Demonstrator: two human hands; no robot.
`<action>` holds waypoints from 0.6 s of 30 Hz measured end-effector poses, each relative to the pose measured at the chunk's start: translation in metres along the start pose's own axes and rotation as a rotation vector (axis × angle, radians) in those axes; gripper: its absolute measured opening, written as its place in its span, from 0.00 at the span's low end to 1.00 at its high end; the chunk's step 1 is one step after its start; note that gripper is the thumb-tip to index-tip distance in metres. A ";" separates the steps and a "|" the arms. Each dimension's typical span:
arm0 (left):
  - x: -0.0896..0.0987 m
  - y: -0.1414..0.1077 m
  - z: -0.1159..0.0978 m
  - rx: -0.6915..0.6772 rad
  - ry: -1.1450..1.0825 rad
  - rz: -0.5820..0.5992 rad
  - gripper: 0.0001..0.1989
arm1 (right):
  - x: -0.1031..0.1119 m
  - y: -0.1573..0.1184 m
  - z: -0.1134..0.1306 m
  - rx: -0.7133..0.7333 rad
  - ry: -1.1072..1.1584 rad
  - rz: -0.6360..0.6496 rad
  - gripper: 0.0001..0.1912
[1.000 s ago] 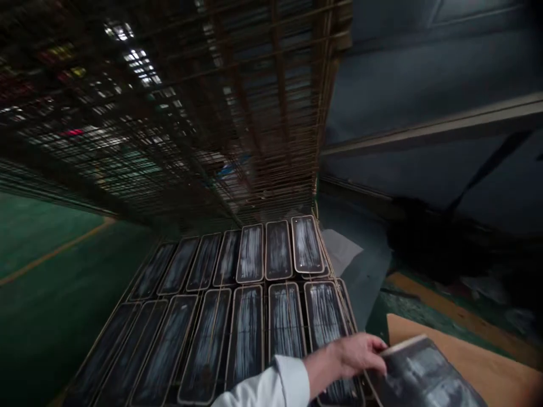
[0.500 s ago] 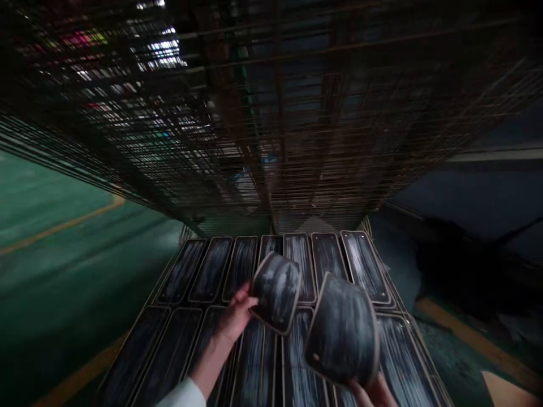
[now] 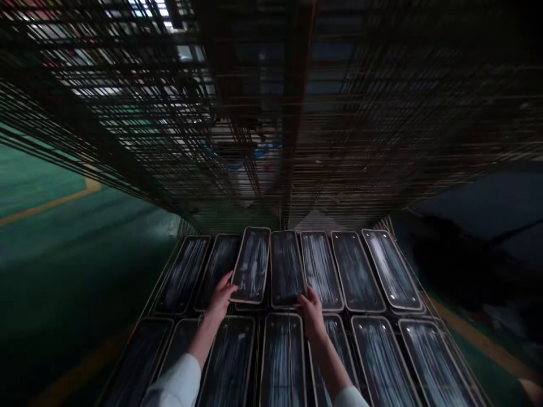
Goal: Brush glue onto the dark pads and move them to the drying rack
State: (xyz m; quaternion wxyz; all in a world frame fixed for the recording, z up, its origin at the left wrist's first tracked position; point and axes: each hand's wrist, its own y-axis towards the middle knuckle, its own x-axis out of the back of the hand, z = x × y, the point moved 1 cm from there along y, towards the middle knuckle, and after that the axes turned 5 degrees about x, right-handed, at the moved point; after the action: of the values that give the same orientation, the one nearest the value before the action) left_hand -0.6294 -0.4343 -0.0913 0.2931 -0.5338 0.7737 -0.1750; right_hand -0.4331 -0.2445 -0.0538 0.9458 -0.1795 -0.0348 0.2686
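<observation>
Basically, 3rd panel [image 3: 251,265] from L in the far row [image 3: 321,271] is in hand: dark, rect., rounded corners, pale rim, whitish streaks. Lies slightly askew, far end leaning R; another pale rim peeks out just under its near edge. L hand [image 3: 221,297] has its near L corner, thumb over the rim, fingers closed on the side edge.

4th panel [image 3: 288,268], just beside it on the R, is same type, a bit darker, w/ small light dots near the corners. R hand [image 3: 311,308] is at its near R corner, fingers bent round the edge & touching; can't tell how firm the grip is. Both forearms come in from the bottom, pale sleeves [image 3: 176,381] pushed back.

Far row = 7 panels side by side, rightmost one [image 3: 392,268] brightest, w/ shiny dots at corners. Near row [image 3: 283,362] = 7 more, cut off at the bottom of the view. All sit on a wire shelf [image 3: 452,333], thin rods along its R edge. Above: wire racks [image 3: 237,113], dark & dense, light coming thru upper L. Pale sheet [image 3: 318,219] shows behind far row. L side: green floor [image 3: 76,249] w/ yellow line [image 3: 46,208]. Far R: dark heap [image 3: 453,260], too dim to ID.
</observation>
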 end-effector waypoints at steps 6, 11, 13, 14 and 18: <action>0.005 -0.007 0.013 -0.069 0.008 -0.054 0.34 | -0.007 -0.012 -0.026 -0.018 0.113 -0.152 0.27; 0.007 -0.015 0.028 -0.131 0.050 -0.098 0.31 | -0.011 -0.012 -0.041 -0.035 0.168 -0.227 0.32; 0.008 -0.014 0.034 -0.196 0.128 -0.108 0.29 | -0.009 -0.011 -0.050 -0.042 0.137 -0.294 0.34; 0.008 -0.013 0.036 -0.239 0.216 -0.133 0.28 | -0.007 -0.010 -0.053 -0.030 0.109 -0.332 0.34; 0.004 -0.012 0.035 -0.371 0.660 -0.306 0.24 | -0.002 -0.011 -0.058 0.083 -0.024 -0.404 0.30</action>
State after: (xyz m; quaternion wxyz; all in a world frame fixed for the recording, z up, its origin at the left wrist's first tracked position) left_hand -0.5996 -0.4412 -0.1119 -0.1019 -0.6017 0.7563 -0.2359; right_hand -0.4201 -0.2732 -0.1037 0.9865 -0.1264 -0.0703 0.0768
